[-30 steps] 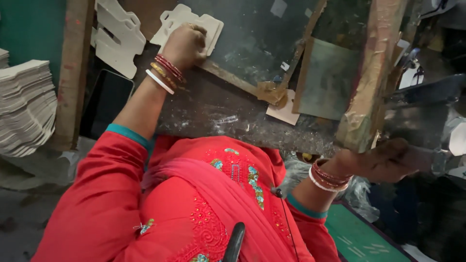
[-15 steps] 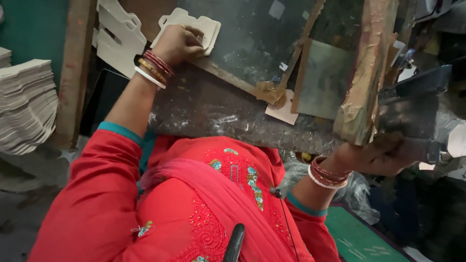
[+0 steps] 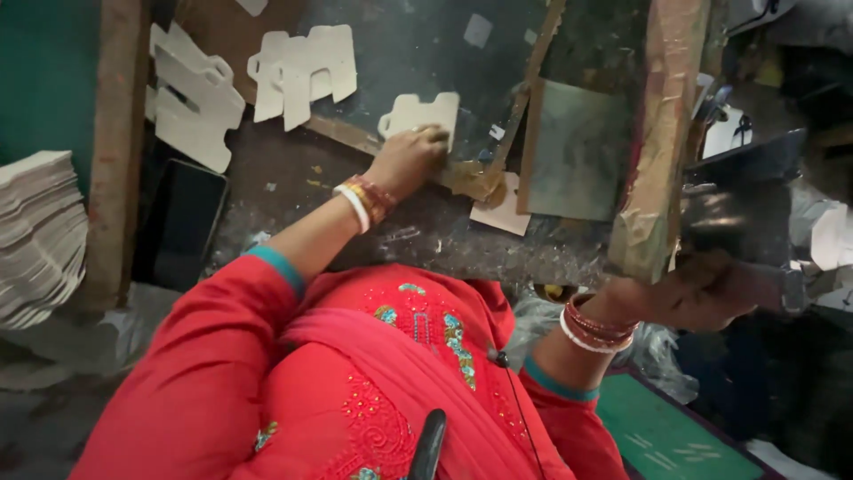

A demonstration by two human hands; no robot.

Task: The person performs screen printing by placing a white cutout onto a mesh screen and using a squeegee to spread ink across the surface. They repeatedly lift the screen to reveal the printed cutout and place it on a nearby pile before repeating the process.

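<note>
My left hand (image 3: 410, 153) reaches forward over the dark, dusty work surface (image 3: 293, 191) and presses its fingers on a white die-cut card piece (image 3: 425, 110). That piece lies against a taped corner guide (image 3: 475, 178). My right hand (image 3: 702, 293) is low at the right, closed around a dark metal handle (image 3: 742, 209) of a machine. Both wrists wear bangles, and my red sleeves and clothing fill the bottom of the view.
More white cut-outs (image 3: 302, 67) lie at the back left. A tall stack of white sheets (image 3: 35, 231) stands at the far left beside a wooden post (image 3: 115, 151). A black flat slab (image 3: 182, 222), a tape-wrapped upright (image 3: 662, 133) and a green mat (image 3: 666, 436) are nearby.
My left hand has slid the card piece along the surface to the right, up to the taped guide. The right hand has kept its hold on the handle, which sits lower now.
</note>
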